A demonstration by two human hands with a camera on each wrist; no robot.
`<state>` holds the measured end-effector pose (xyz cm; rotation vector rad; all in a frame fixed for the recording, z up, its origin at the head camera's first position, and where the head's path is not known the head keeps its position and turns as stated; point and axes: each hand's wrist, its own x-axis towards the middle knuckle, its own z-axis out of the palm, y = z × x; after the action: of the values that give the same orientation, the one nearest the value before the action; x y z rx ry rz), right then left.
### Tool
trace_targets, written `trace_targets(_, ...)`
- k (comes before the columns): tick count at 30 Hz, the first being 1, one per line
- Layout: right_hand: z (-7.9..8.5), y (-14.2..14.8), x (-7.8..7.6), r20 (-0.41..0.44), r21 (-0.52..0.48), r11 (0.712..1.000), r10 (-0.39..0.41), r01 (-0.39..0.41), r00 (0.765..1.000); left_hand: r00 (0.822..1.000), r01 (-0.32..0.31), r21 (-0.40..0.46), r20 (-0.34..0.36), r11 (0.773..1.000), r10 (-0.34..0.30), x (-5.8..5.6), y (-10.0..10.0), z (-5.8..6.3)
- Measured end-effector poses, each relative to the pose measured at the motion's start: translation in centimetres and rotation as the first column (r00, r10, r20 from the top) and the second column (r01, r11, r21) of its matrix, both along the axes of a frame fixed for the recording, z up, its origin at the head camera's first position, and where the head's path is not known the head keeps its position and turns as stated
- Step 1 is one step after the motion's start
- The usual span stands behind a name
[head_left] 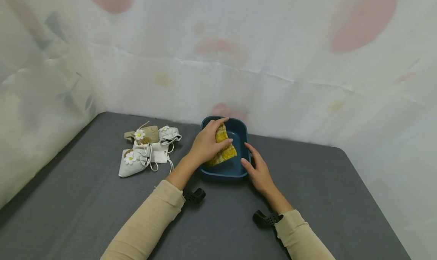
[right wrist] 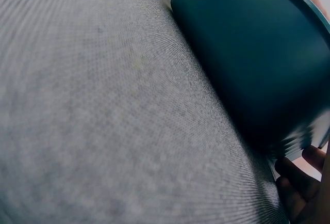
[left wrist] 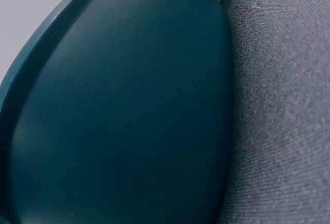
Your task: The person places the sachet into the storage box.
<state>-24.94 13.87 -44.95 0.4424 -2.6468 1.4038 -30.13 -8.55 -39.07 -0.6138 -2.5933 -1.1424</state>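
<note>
A blue rectangular basin point(head_left: 225, 175) stands on the grey surface in the head view. Inside its left part is a yellow-and-white patterned, soft-looking piece point(head_left: 223, 155). My left hand point(head_left: 206, 143) holds this piece from above, thumb and fingers spread across it. At the basin's right rim is my right hand point(head_left: 261, 172), its thumb and index finger apart and reaching over the edge. The left wrist view is filled by the basin's outer wall point(left wrist: 129, 105). In the right wrist view, fingers point(right wrist: 296, 177) of my right hand lie close to the basin's lower corner.
Several small drawstring pouches, white point(head_left: 131, 169) and tan point(head_left: 150, 134), some with daisy trims, lie in a cluster left of the basin. A pale patterned curtain point(head_left: 273, 96) hangs behind the grey table point(head_left: 85, 210). Black wrist mounts point(head_left: 195, 195) sit below both hands.
</note>
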Motion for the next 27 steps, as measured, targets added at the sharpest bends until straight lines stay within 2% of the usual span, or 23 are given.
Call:
trace_targets(9, -0.2, 0.1, 0.0, -0.021, -0.016, 1.000, 0.025, -0.026, 0.999, 0.999, 0.020, -0.015, 0.033, 1.000, -0.020, 0.1, -0.3, 0.2)
trace_targets(17, 0.1, 0.0, 0.0, -0.019, -0.012, 1.000, 0.020, -0.020, 1.000, 0.997, 0.062, -0.133, -0.029, 0.989, -0.066, 1.0, -0.9, 2.3)
trace_targets(22, 0.0, -0.1, 0.0, -0.015, -0.011, 1.000, 0.017, -0.017, 1.000, 0.998, 0.070, -0.179, 0.008, 0.981, -0.070, 1.5, -1.5, 3.4)
trace_targets(27, -0.1, 0.0, 0.0, -0.012, -0.012, 1.000, 0.012, -0.012, 1.000, 0.996, 0.082, -0.201, 0.059, 0.976, -0.071, 1.6, -2.4, 3.8)
